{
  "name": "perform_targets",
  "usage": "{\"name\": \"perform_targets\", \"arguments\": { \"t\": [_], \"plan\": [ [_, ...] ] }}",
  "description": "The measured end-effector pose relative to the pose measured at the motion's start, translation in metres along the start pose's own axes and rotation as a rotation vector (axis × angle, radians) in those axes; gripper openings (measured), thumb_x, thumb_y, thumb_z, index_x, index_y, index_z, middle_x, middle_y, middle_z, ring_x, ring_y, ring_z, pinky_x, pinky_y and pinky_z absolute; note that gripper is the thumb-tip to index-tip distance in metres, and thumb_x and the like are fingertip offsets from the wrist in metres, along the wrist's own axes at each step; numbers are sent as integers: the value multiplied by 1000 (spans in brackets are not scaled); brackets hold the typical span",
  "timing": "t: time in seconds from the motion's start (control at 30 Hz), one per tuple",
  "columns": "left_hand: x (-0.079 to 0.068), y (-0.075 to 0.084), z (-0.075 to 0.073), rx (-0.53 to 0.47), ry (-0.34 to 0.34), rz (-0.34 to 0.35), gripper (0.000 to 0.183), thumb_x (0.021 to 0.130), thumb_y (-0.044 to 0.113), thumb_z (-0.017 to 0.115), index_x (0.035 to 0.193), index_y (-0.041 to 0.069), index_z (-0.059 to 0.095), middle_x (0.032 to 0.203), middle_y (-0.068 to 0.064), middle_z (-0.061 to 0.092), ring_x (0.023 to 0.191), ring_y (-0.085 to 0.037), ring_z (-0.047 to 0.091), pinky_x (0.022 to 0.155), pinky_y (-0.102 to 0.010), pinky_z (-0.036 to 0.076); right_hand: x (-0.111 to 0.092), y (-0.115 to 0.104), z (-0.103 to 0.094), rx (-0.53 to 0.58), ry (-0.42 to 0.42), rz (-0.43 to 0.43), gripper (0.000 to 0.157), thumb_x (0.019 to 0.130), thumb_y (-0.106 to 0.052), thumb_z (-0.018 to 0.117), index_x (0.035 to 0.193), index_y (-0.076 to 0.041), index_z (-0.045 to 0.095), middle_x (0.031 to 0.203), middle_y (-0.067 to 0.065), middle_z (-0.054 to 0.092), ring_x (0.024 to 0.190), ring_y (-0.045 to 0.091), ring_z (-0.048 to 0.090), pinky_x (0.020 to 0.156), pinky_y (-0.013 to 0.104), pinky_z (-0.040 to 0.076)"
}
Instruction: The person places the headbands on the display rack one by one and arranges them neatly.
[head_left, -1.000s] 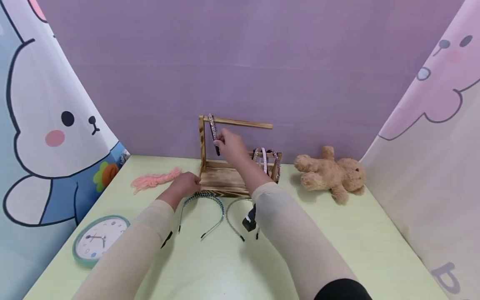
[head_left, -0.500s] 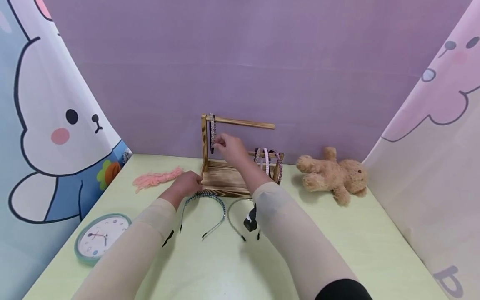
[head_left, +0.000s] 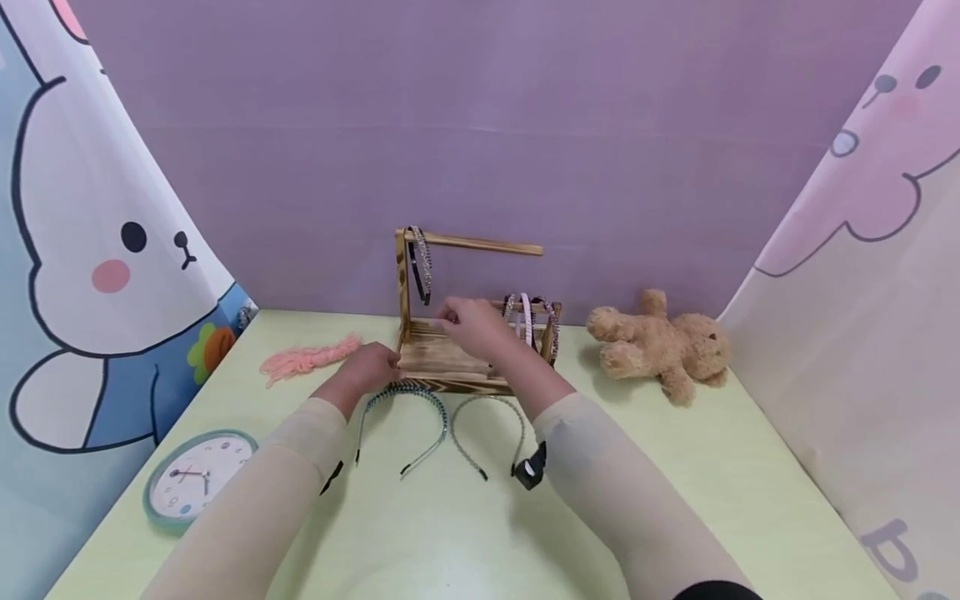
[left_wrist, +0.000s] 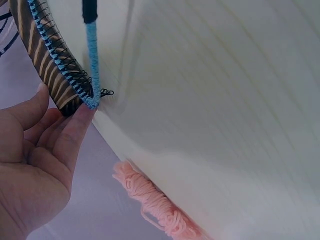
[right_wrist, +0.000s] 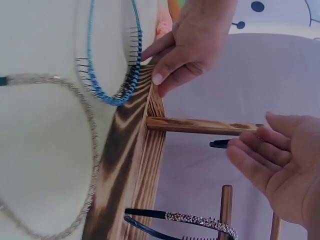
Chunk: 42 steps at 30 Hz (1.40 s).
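Note:
A wooden headband rack [head_left: 444, 348] stands at the back of the table, with an upper bar and a lower bar. My left hand [head_left: 366, 370] pinches the front left corner of its base between thumb and fingers. A sparkly headband [head_left: 424, 260] with dark ends hangs at the left end of the upper bar. Below and right of it is my right hand [head_left: 477, 327], holding nothing, its fingers loosely bent. Several headbands, one of them pink [head_left: 527, 310], hang on the lower bar. A blue headband [left_wrist: 64, 67] lies against the base, near my left fingers.
A beaded, pale headband [head_left: 461, 446] lies on the table beside the blue one. Pink yarn [head_left: 309, 358] and a round clock [head_left: 197, 477] are at the left. To the right of the rack lies a brown teddy bear [head_left: 660, 346]. A purple backdrop [head_left: 480, 125] closes the back.
My right hand has let go of the sparkly headband, which now hangs by itself on the upper bar, and has moved down and slightly right. The left hand has kept its place.

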<state>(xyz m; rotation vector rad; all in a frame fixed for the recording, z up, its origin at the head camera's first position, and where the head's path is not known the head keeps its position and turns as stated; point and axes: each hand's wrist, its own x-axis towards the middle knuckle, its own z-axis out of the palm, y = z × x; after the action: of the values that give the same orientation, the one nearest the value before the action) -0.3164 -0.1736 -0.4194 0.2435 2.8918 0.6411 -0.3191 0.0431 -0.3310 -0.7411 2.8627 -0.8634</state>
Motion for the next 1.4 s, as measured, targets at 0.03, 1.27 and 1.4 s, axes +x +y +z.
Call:
{"name": "perform_targets", "arguments": {
  "t": [0.03, 1.27, 1.4],
  "plan": [
    [0, 0, 0, 3, 0, 2, 46, 95, 22, 63, 132, -3, 58, 136, -21, 58, 126, -40, 53, 108, -51, 42, -5, 2, 1, -15, -20, 0, 23, 98, -40, 57, 108, -20, 65, 92, -6, 65, 81, 13, 62, 70, 27, 54],
    [-3, 0, -1, -4, -2, 4, 45, 95, 20, 63, 132, -4, 58, 137, -22, 57, 126, -40, 53, 107, -51, 43, -87, 31, 77, -327, -520, 225, 24, 93, -18, 56, 71, -12, 61, 58, 6, 63, 45, 20, 61, 46, 28, 48],
    [-3, 0, 0, -12, 5, 9, 44, 95, 20, 63, 131, -5, 59, 136, -22, 57, 125, -40, 54, 106, -51, 44, -94, 34, 70, -321, -554, 236, 25, 91, -22, 58, 67, -13, 55, 55, 5, 59, 45, 22, 60, 47, 29, 46]
  ]
}}
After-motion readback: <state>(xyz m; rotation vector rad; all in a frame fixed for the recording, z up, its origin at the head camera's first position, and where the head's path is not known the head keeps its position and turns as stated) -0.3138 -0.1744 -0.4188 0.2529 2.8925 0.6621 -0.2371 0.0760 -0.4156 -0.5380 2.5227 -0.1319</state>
